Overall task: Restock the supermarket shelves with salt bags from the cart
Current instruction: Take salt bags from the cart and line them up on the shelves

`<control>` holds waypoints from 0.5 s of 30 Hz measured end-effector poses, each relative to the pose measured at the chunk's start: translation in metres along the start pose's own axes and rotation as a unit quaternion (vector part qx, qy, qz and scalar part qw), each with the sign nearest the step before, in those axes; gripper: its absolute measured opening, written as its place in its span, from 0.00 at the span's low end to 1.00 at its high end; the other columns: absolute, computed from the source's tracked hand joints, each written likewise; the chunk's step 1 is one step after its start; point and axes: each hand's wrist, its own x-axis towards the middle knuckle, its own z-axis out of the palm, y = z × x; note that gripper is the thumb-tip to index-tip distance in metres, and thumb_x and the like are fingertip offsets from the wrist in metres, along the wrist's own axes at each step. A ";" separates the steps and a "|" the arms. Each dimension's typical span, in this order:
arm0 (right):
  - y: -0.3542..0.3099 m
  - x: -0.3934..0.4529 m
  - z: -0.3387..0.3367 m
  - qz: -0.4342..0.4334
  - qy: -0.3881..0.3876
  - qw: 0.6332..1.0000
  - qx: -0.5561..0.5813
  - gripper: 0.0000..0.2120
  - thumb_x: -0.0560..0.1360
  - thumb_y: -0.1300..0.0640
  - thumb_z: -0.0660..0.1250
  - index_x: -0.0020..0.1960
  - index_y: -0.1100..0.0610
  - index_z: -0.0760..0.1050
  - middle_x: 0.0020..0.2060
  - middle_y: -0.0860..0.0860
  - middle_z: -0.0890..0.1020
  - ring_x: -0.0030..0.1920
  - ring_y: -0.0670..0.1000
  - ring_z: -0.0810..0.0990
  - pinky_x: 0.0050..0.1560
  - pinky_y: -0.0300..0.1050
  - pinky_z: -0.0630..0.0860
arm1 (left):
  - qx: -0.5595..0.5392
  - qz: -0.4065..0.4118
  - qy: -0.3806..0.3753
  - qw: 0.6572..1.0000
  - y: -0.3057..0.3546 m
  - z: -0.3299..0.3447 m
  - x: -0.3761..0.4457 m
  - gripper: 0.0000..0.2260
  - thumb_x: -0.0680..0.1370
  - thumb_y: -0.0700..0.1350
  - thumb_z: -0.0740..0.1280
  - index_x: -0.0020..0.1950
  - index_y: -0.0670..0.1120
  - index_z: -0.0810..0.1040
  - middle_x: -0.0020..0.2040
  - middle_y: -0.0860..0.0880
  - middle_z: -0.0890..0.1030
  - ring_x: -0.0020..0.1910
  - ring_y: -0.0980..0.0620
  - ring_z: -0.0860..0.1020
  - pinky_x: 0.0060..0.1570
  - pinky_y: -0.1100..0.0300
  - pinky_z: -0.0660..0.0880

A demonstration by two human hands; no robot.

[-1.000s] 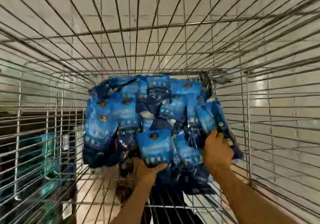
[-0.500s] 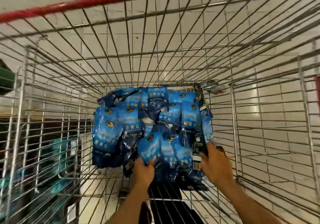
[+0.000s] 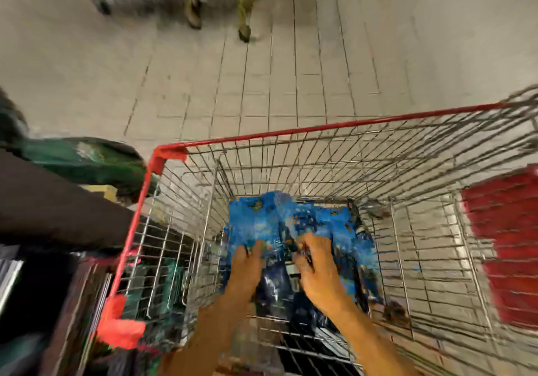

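Note:
A pile of blue salt bags (image 3: 294,224) lies at the bottom of a wire shopping cart (image 3: 334,131) with a red rim. Both my arms reach down into the cart. My left hand (image 3: 247,265) grips bags at the near left of the pile. My right hand (image 3: 316,259) has its fingers curled into bags at the near middle. The frame is blurred, so the exact bags under each hand are hard to tell apart.
A dark shelf unit (image 3: 43,215) with green packages (image 3: 84,157) stands left of the cart. A red panel (image 3: 506,239) shows through the cart's right wall. A person's legs (image 3: 218,0) and another cart stand far ahead on the tiled floor (image 3: 262,84).
The view has pulled up and back, so the cart's red rim and the floor ahead now show. Both hands have closed in toward each other on the near side of the pile.

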 end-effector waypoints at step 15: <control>-0.140 -0.132 0.057 0.118 -0.126 0.945 0.276 0.32 0.60 0.55 0.82 0.61 0.62 0.77 0.51 0.51 0.86 0.50 0.49 0.85 0.46 0.41 0.80 | -0.219 0.145 0.077 0.962 0.001 -0.191 -0.191 0.24 0.66 0.29 0.76 0.58 0.44 0.77 0.52 0.44 0.86 0.48 0.49 0.85 0.48 0.55 0.81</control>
